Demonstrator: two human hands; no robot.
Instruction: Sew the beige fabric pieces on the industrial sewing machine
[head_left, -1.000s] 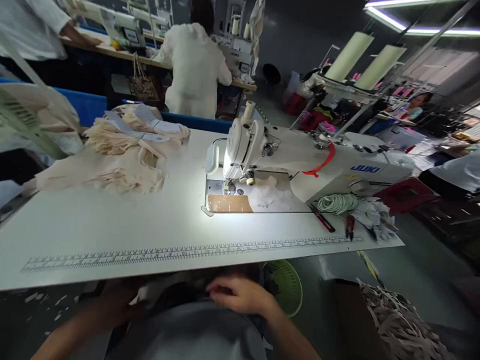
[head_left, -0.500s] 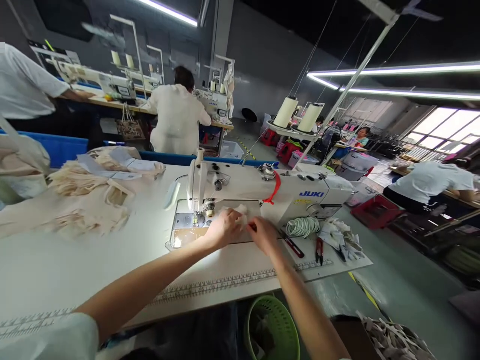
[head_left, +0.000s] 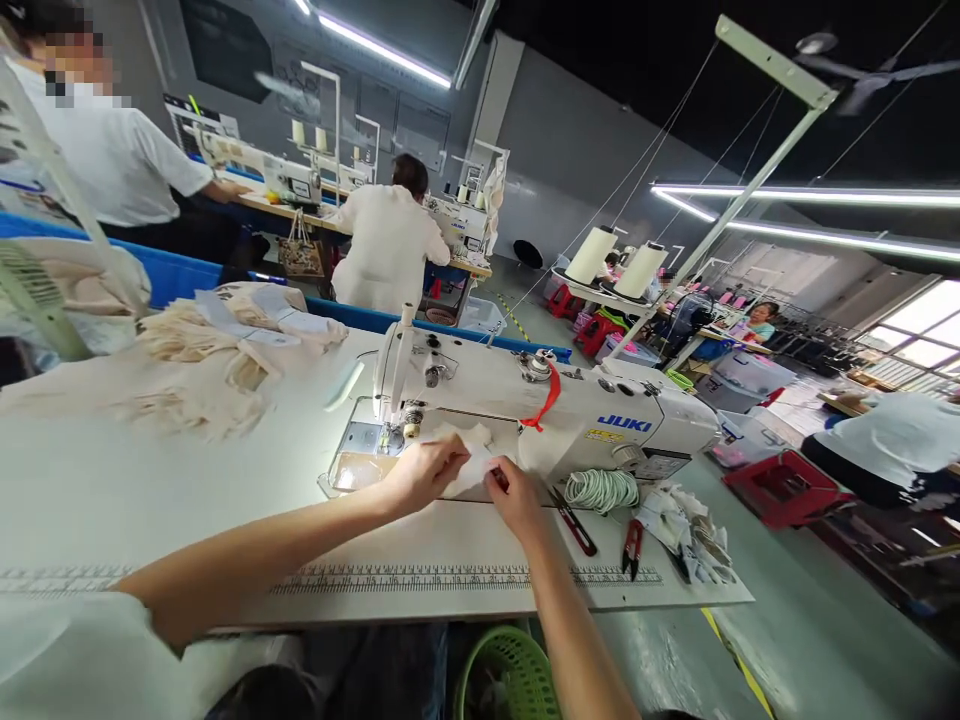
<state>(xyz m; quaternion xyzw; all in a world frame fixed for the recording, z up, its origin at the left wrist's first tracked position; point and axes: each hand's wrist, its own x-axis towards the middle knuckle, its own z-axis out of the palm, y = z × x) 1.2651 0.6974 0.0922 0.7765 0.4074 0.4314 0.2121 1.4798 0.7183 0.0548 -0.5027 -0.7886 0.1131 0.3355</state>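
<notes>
A small pale piece of fabric [head_left: 472, 466] spreads between my hands on the bed of the white sewing machine [head_left: 487, 385]. My left hand [head_left: 426, 474] has its fingertips pinched at the fabric's left side, just right of the needle area. At the opposite edge my right hand [head_left: 514, 494] pinches the cloth between thumb and forefinger. Part of the fabric lies behind my fingers. Close to my right hand rest thread snips [head_left: 574, 522] with a red handle and a coil of pale green cord [head_left: 601, 491].
Cream fabric pieces [head_left: 217, 345] are heaped on the table's left. Another pair of red snips [head_left: 632, 548] and fabric scraps [head_left: 694, 530] lie at right. A printed ruler [head_left: 420, 577] runs along the front edge, above a green basket [head_left: 506, 675]. Co-workers sit at machines beyond.
My hands have moved slightly apart, and the fabric between them looks flatter and more exposed. The camera view has shifted, showing more of the person at far left.
</notes>
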